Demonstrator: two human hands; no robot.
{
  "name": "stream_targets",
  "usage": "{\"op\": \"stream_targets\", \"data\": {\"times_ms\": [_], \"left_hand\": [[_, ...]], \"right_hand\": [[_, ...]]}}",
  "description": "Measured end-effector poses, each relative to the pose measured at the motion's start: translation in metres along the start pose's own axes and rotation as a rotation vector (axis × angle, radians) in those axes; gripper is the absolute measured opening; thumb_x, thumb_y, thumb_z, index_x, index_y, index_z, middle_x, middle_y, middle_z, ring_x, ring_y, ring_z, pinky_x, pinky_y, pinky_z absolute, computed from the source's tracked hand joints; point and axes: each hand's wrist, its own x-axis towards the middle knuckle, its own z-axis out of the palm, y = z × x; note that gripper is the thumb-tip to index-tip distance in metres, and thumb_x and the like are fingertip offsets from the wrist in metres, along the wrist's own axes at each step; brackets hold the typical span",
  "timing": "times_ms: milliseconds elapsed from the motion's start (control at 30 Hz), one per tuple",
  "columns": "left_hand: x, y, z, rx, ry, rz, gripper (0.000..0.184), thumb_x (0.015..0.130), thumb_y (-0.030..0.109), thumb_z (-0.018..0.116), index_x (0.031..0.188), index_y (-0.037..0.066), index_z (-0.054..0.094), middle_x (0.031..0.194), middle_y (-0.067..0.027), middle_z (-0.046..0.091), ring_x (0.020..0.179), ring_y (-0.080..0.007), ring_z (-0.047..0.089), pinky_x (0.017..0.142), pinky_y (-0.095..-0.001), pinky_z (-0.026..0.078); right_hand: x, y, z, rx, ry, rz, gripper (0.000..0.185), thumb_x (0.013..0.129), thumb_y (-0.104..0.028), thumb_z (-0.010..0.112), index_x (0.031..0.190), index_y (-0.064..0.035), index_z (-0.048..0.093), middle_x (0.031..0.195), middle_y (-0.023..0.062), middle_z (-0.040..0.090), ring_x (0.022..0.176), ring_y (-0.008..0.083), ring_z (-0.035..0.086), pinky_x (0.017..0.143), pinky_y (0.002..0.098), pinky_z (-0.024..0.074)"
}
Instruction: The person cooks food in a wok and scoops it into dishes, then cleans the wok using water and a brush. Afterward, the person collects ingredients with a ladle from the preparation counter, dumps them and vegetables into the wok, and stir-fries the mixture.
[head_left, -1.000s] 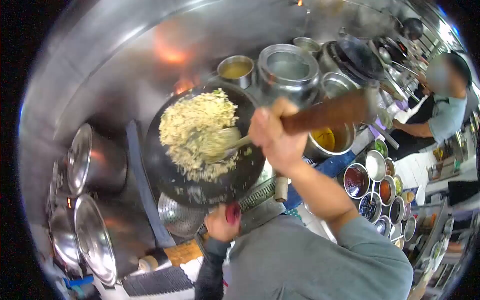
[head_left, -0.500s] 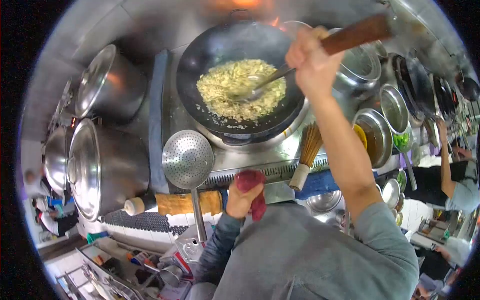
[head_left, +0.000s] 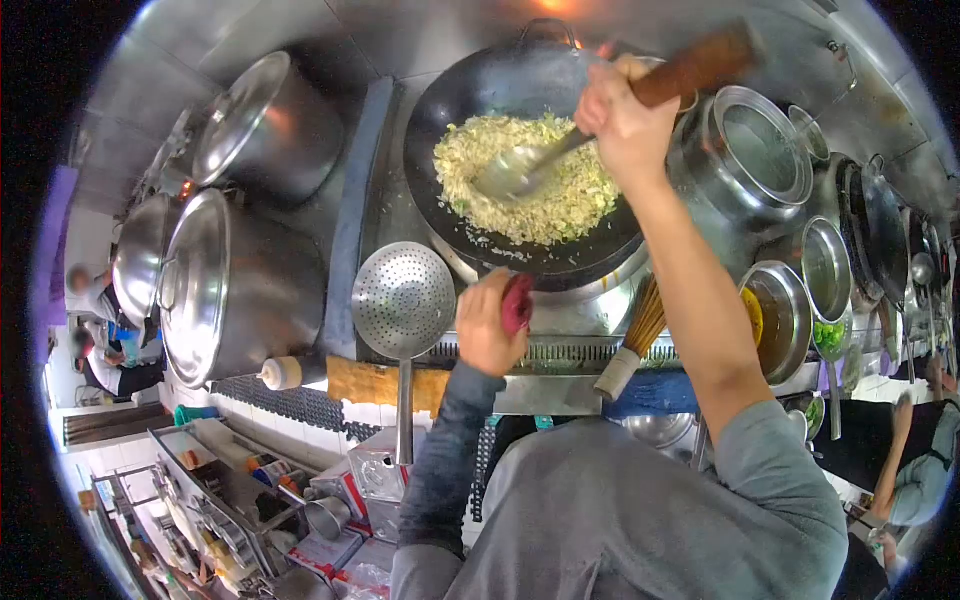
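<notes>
Fried rice with pale yellow and green bits [head_left: 580,195] lies in a large black wok [head_left: 440,185] on the stove. My right hand [head_left: 630,125] is closed around the ladle's handle, above the wok's right side. The metal bowl of the ladle [head_left: 508,173] rests among the rice, and its wooden end [head_left: 700,65] points up to the right. My left hand [head_left: 488,325] is closed on a dark red cloth [head_left: 517,303] at the wok's near rim. Whether the cloth also grips the wok's near handle is hidden.
Left of my left hand lies a perforated skimmer [head_left: 403,300]. A bamboo brush [head_left: 640,335] sits under my right forearm. Big lidded pots [head_left: 265,275] stand left; metal bowls and pots [head_left: 780,320] stand right. Flame shows behind the wok. Other people are at both sides.
My left hand with the red cloth has moved up to the wok's near rim. The ladle's bowl has shifted within the rice. The whole view has shifted slightly.
</notes>
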Motion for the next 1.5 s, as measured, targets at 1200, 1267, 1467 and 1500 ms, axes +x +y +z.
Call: {"op": "stream_targets", "data": {"times_ms": [1200,1267,1467,1500], "left_hand": [[-0.062,0.010,-0.012,-0.016,-0.360,0.031,0.039,0.075,0.030,0.070,0.100,0.004,0.057,0.068,-0.0205,0.062,0.064,-0.0382,0.062,0.058,-0.0448,0.049],[-0.081,0.031,-0.043,-0.025,-0.408,-0.022,0.040,0.074,0.028,0.070,0.105,0.006,0.058,0.076,-0.0191,0.065,0.068,-0.0365,0.064,0.062,-0.0424,0.052],[-0.009,0.047,-0.066,-0.074,-0.395,-0.017,0.025,0.077,0.023,0.070,0.093,0.007,0.059,0.076,-0.0166,0.066,0.069,-0.0334,0.066,0.060,-0.0396,0.053],[-0.019,0.033,-0.034,-0.022,-0.388,0.015,0.025,0.077,0.024,0.070,0.091,0.007,0.058,0.074,-0.0169,0.065,0.068,-0.0344,0.066,0.059,-0.0398,0.052]], "right_hand": [[-0.136,-0.059,0.021,-0.298,0.236,-0.231,0.030,0.089,-0.007,0.059,0.066,-0.0067,0.041,0.054,-0.0022,0.042,0.046,0.0053,0.036,0.040,0.0245,0.0270],[-0.124,-0.095,0.034,-0.223,0.183,-0.222,0.030,0.090,-0.006,0.058,0.067,-0.0057,0.039,0.054,-0.0023,0.040,0.045,0.0052,0.034,0.041,0.0248,0.0267],[-0.140,-0.111,0.050,-0.372,0.203,-0.251,0.027,0.091,-0.006,0.057,0.068,-0.0061,0.041,0.056,-0.0017,0.042,0.047,0.0049,0.035,0.043,0.0239,0.0288],[-0.143,-0.075,0.033,-0.411,0.226,-0.258,0.027,0.091,-0.006,0.057,0.068,-0.0062,0.041,0.056,-0.0016,0.043,0.047,0.0049,0.035,0.043,0.0238,0.0289]]}}
